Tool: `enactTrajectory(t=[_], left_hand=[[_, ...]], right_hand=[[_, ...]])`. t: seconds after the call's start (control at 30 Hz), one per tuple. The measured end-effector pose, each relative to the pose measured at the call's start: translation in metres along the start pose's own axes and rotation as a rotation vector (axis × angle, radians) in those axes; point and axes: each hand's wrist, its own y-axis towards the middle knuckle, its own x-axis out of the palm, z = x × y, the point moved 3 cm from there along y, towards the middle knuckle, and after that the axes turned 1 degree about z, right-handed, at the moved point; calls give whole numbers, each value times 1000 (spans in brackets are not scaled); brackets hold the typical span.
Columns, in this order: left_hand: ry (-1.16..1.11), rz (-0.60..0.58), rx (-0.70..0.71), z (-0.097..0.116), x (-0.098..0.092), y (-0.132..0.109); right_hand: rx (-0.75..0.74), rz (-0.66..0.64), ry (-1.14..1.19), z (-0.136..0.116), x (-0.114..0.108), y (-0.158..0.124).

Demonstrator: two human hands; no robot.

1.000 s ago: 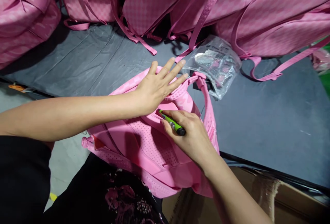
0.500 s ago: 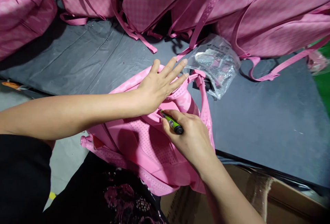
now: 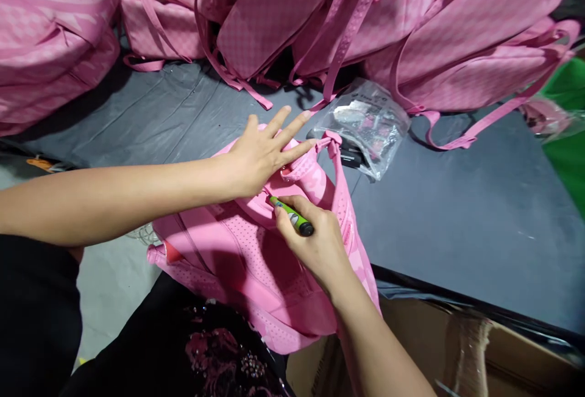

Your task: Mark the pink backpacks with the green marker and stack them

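Observation:
A pink backpack (image 3: 256, 250) with dotted mesh padding leans over the table edge against my lap. My left hand (image 3: 262, 156) lies on its upper part with fingers spread, pressing the fabric. In my right hand (image 3: 313, 235) is a green marker pen (image 3: 290, 214) with a black end, held in a pinch. Its tip points at the pink fabric just below my left palm; whether the tip touches cannot be made out. A shoulder strap (image 3: 336, 165) stands up at the bag's right side.
Several pink backpacks (image 3: 274, 19) line the back of the dark-covered table (image 3: 457, 214). A clear plastic bag (image 3: 365, 122) with small items lies just beyond my hands. Below the table edge at right is an open cardboard box (image 3: 411, 324).
Both hands and the marker pen have shifted slightly left with the view. The left hand stays spread on the backpack, and the right keeps its pinch on the pen.

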Motion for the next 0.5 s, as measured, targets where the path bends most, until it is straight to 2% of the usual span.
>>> enactTrajectory(t=[0.1,0.2,0.27,0.37,0.5], left_hand=[[-4,-36,-96,-1,-17,-27],[-44,-6,-168,4,-30,-71],[-14,-18,-213,8,-30,-103],[36,-80,-339,6,-16,-141],[22,-73,-501,-11,23,-161]], right_hand=[[-118,37,81,-9,-1,-12],[-193,45,96,-23,1,-26],[-261,2,104,-33,8,-35],[-384,-126,131,-44,26,-39],[-375,-230,127,-46,56,-26]])
